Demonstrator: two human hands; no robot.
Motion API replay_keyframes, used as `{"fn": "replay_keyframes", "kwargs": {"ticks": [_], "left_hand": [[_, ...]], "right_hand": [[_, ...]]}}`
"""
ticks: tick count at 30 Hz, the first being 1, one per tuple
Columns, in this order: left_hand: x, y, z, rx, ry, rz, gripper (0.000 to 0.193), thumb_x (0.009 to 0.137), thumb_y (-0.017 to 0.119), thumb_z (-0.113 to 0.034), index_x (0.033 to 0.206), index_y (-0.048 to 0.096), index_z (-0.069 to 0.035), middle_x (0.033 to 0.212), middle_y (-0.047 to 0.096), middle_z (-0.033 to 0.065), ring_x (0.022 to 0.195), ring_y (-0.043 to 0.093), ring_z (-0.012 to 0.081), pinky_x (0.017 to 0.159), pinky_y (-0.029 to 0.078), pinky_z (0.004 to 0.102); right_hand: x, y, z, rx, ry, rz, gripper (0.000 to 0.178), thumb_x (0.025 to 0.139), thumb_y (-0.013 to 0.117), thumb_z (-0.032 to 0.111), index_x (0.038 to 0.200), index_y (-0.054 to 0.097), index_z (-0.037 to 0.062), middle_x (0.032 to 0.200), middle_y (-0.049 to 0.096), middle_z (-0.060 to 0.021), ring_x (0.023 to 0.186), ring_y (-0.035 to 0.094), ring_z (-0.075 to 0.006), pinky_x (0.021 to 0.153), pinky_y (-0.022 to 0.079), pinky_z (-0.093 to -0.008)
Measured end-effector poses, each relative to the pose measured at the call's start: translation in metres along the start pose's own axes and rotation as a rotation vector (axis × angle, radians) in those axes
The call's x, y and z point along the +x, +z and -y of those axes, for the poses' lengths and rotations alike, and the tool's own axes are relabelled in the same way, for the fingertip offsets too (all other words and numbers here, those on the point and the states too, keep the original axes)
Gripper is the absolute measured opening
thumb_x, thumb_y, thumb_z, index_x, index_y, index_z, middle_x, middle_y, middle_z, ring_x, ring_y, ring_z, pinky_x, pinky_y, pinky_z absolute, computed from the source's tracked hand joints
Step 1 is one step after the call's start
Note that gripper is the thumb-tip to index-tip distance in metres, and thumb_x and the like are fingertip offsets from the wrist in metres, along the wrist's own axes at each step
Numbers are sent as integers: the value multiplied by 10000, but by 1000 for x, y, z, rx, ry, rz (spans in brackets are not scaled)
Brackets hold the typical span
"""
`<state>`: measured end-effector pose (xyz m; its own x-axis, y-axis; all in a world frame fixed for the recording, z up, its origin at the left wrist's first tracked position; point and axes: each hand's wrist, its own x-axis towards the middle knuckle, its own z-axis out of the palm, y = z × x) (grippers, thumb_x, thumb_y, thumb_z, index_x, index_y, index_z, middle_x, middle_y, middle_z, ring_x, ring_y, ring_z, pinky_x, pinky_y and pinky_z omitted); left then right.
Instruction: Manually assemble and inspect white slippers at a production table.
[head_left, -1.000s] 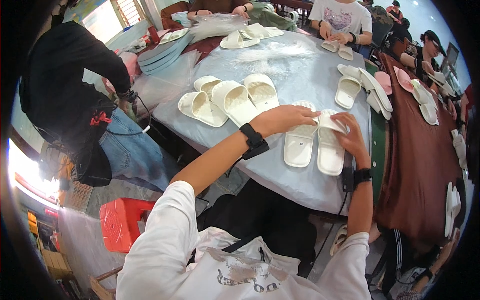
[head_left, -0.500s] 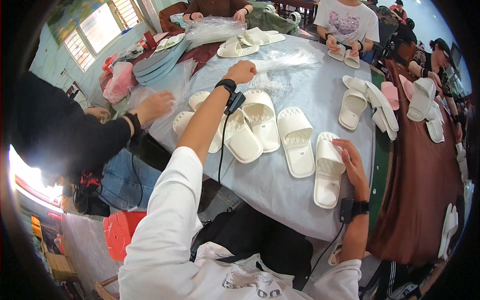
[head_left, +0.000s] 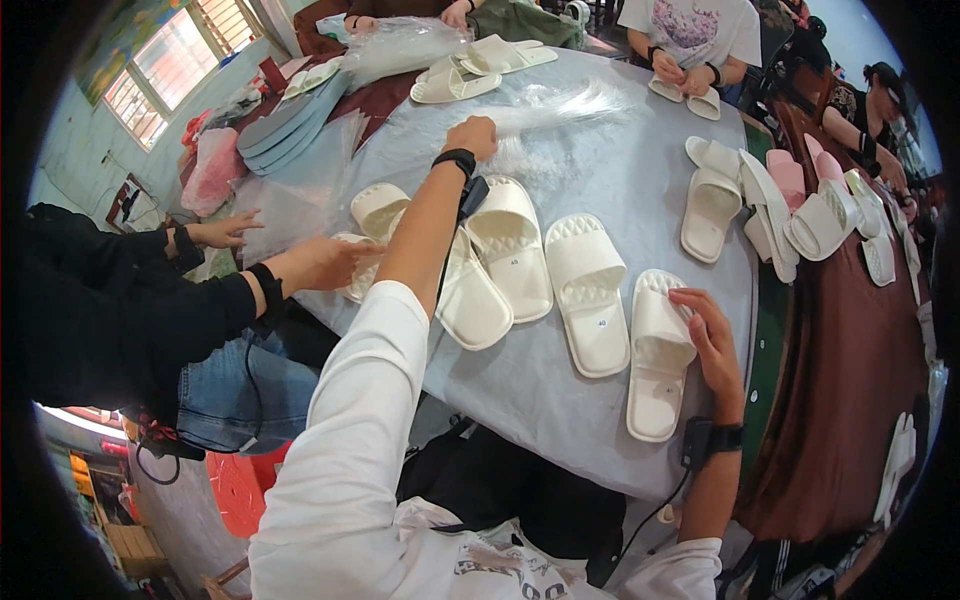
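My left hand is stretched to the far side of the table, its fingers curled closed at the edge of a pile of clear plastic bags. Whatever it grips is hidden. My right hand rests at the right of a white slipper, fingers extended and loosely bent, their tips against its strap. To the left lie another white slipper and two overlapping ones, an upper slipper and a lower slipper. My left forearm partly covers the slippers farther left.
At the left, a co-worker's hand reaches to a white slipper; the other is near a clear bag. More slippers lie at the right table edge. People sit across the grey-covered table. A red stool stands lower left.
The co-worker's hand at left has moved down and right toward the slippers, and their other hand has come into clearer view. My hands keep nearly the same places; the view has shifted slightly.
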<state>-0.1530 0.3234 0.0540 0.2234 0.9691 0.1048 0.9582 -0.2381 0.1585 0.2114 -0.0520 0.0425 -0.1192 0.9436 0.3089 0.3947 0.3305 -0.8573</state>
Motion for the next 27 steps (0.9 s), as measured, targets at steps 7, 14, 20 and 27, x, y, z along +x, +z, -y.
{"fn": "replay_keyframes", "kwargs": {"ticks": [7,14,20,27], "left_hand": [[-5,3,2,-93,-53,52,250,811,779,-287,997,735,-125,1071,745,115,1033,703,309,894,544,459],[7,-9,28,-62,46,-53,253,895,680,-302,1074,686,-123,1160,700,164,1111,670,333,923,530,487],[-6,-53,7,-529,111,-268,198,1007,558,-228,1085,561,-46,890,722,162,909,707,398,812,533,521],[-72,-143,-77,-1052,489,-606,147,1067,550,-203,1069,555,-57,725,607,20,630,584,96,550,481,255]], "right_hand": [[-3,-3,1,-6,23,4,431,1031,551,368,1216,659,-6,1262,628,-144,1241,567,-290,1085,391,-374],[2,2,8,9,0,9,391,1038,541,318,1205,659,-15,1257,628,-142,1222,574,-281,1072,398,-360],[-1,2,0,7,-26,-13,345,1041,535,265,1189,656,-22,1232,631,-138,1198,582,-270,1062,400,-344],[-6,2,-12,85,21,-50,302,1048,544,235,1177,658,-12,1206,655,-100,1178,586,-225,1047,405,-315]]}}
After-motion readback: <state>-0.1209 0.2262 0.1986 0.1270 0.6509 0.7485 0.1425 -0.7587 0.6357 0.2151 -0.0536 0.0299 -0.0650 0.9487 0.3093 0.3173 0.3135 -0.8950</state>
